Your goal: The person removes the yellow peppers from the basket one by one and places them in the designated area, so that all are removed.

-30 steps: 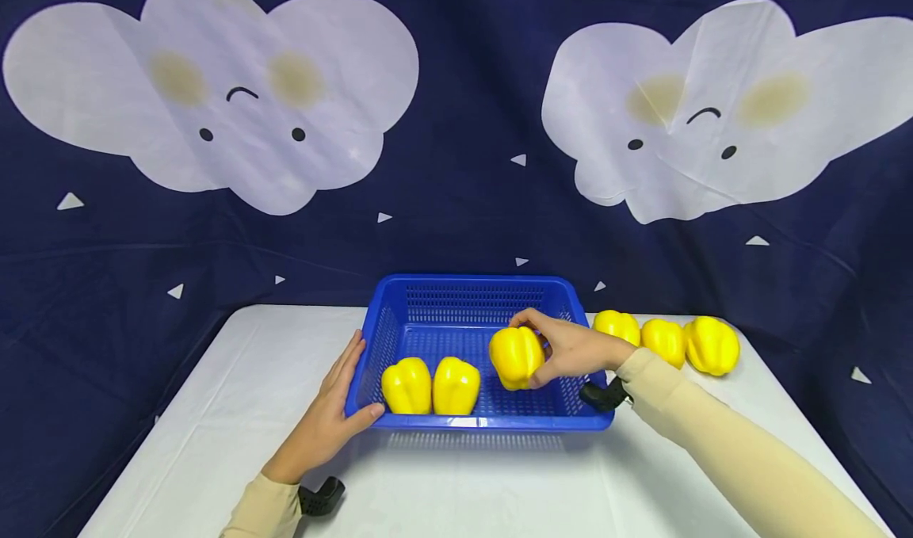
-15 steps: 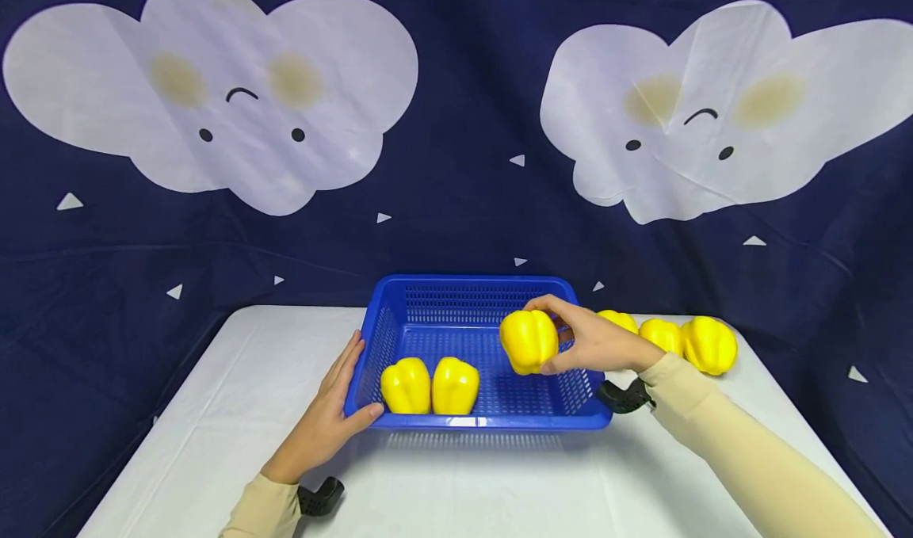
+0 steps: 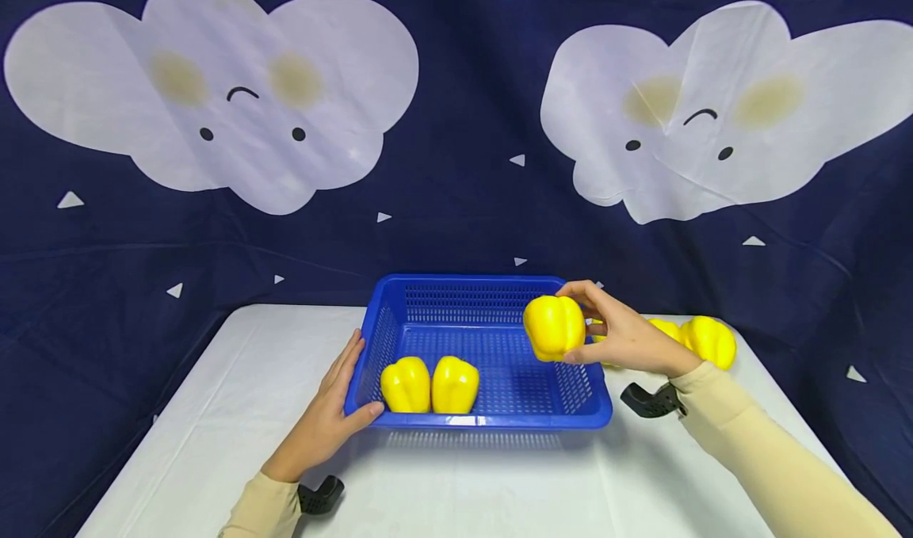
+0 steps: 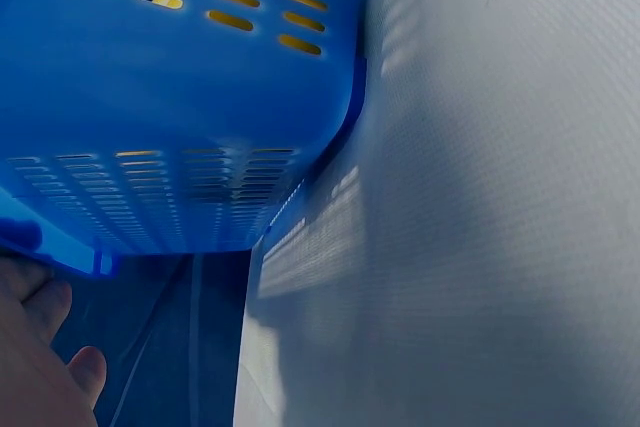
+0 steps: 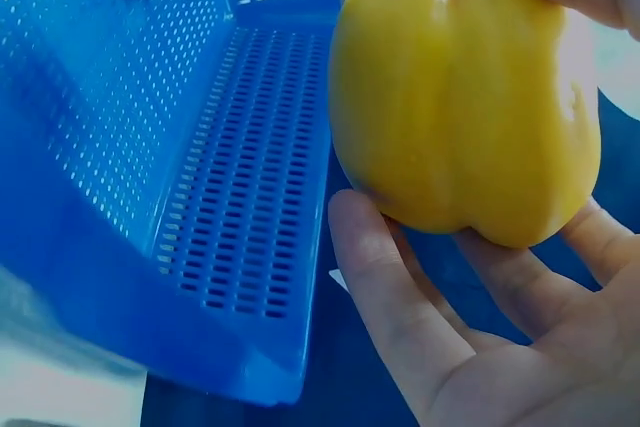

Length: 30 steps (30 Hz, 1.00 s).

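My right hand (image 3: 628,336) holds a yellow bell pepper (image 3: 554,328) over the right side of a blue plastic basket (image 3: 474,422). In the right wrist view, the thumb and fingers (image 5: 390,287) wrap around the raised pepper (image 5: 465,97). My left hand (image 3: 324,419) rests along the basket's left rim with its fingers straight and the thumb near the front corner. Two more yellow bell peppers (image 3: 405,385) sit side by side at the basket's front left. The left wrist view shows the basket's perforated outer wall (image 4: 170,77), yellow showing through its slots.
Several yellow bell peppers (image 3: 708,341) lie on the white tablecloth (image 3: 228,387) right of the basket, partly hidden behind the right hand. A dark blue curtain (image 3: 471,205) with cloud pictures hangs behind the table. Each wrist wears a black device (image 3: 321,496).
The right hand has lifted the pepper and moved it rightward, from inside the basket toward its right rim. The left hand and the other two peppers in the basket stay in place.
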Each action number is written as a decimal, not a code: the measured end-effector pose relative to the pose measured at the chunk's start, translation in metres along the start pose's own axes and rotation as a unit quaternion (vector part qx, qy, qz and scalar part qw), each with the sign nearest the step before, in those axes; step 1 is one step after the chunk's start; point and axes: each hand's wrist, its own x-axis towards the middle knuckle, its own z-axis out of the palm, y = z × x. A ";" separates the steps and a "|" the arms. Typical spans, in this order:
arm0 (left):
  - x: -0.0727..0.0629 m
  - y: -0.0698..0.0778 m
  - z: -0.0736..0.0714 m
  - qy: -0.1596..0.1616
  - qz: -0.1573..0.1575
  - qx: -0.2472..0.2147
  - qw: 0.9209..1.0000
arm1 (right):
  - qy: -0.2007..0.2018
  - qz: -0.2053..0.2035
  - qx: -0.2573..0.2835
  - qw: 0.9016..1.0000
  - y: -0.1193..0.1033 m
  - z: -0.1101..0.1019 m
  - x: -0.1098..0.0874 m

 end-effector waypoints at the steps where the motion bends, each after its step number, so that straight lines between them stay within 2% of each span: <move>1: 0.000 0.000 0.000 0.000 0.000 0.001 1.000 | 0.002 -0.004 0.001 1.000 0.001 -0.001 -0.002; 11: 0.000 -0.002 0.000 0.002 0.004 0.001 1.000 | 0.041 -0.023 -0.002 0.999 0.009 -0.009 -0.019; 17: 0.000 -0.001 0.000 0.002 0.004 0.003 1.000 | 0.061 -0.027 0.016 0.998 0.013 -0.013 -0.029; 30: 0.000 0.000 0.000 0.000 0.000 -0.002 1.000 | 0.098 -0.012 0.036 0.994 0.019 -0.016 -0.053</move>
